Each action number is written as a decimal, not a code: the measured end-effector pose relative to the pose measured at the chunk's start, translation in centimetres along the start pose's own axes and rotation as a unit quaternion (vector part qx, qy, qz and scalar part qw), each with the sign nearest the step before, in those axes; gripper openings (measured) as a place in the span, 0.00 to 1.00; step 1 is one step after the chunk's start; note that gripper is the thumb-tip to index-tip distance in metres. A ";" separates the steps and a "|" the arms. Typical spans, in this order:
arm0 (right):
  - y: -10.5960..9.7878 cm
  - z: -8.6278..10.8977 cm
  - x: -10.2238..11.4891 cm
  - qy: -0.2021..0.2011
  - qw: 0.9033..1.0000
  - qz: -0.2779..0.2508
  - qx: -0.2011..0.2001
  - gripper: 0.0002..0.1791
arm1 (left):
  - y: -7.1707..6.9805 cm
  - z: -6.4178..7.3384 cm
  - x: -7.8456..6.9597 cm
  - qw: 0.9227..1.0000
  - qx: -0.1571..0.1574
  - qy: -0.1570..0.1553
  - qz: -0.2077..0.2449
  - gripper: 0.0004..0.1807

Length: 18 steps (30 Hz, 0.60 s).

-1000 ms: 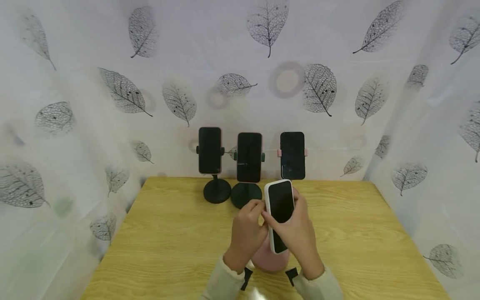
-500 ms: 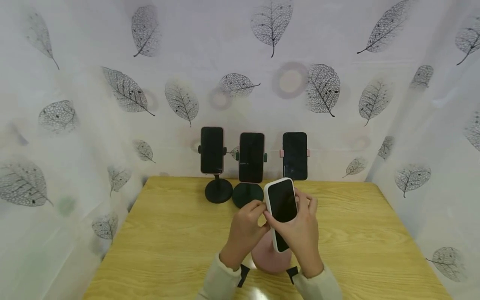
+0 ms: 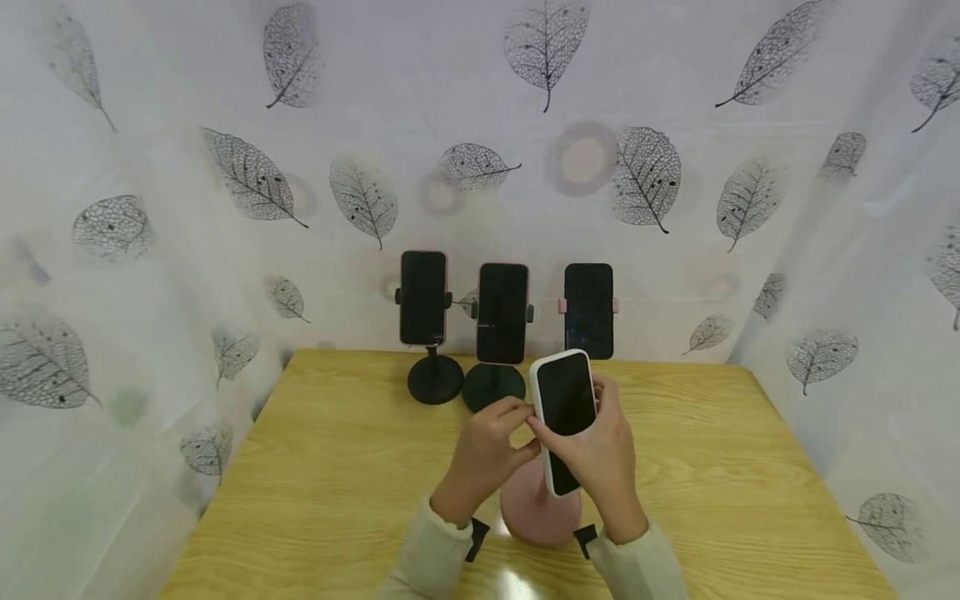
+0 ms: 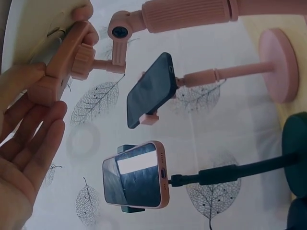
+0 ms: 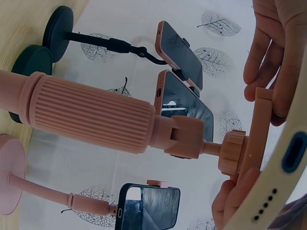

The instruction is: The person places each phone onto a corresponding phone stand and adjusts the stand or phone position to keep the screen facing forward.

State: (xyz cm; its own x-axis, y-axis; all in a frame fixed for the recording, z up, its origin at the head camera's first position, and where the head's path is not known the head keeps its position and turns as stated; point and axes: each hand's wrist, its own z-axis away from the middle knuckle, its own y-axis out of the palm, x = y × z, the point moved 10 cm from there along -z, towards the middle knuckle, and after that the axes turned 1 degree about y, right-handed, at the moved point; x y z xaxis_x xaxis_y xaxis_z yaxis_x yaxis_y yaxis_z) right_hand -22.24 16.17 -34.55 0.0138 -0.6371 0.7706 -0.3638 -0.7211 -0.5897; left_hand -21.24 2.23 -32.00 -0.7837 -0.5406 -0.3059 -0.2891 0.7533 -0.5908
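Observation:
A phone in a white case (image 3: 567, 392) leans, screen up, at the head of a pink phone stand, whose round base (image 3: 528, 510) is on the table. My right hand (image 3: 602, 458) grips this phone, thumb across the screen and fingers round its right edge. My left hand (image 3: 483, 454) is at the phone's left edge. In the left wrist view, its thumb and fingers pinch the end of the stand's pink clamp (image 4: 64, 60). From the right wrist, the clamp (image 5: 256, 139) shows behind the phone's pale edge (image 5: 283, 177). Whether the clamp's arms fully seat the phone is hidden.
Behind stand a black stand (image 3: 435, 380), a dark green stand (image 3: 493, 388) and another pink stand, its clamp arm (image 3: 562, 306) showing. Each bears an upright phone, such as the middle one (image 3: 502, 312). A leaf-printed curtain (image 3: 480, 225) hangs behind the wooden table (image 3: 337, 483).
The right hand's fingers lifted off the phone's right edge half a second ago and now lie closer to it again. The phone has shifted slightly; the left hand stays at the left edge.

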 end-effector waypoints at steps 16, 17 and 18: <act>0.6 -0.2 -0.5 0.027 0.999 -0.040 0.014 0.48 | -0.7 -0.1 0.5 0.999 0.030 0.021 0.010 0.13; 0.6 -0.2 -0.6 0.029 0.999 -0.041 0.015 0.48 | -0.7 0.0 0.6 0.999 0.032 0.020 0.012 0.13; 0.6 -0.3 -0.6 0.031 0.998 -0.043 0.017 0.48 | -0.7 0.0 0.6 0.999 0.033 0.019 0.014 0.13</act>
State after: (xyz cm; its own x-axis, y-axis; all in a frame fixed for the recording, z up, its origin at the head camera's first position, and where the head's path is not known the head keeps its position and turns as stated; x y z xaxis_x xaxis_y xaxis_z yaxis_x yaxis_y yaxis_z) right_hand -22.73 16.20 -35.33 -0.0143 -0.5560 0.8311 -0.3320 -0.7814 -0.5284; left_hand -21.52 1.39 -31.74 -0.8118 -0.5039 -0.2951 -0.2305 0.7407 -0.6310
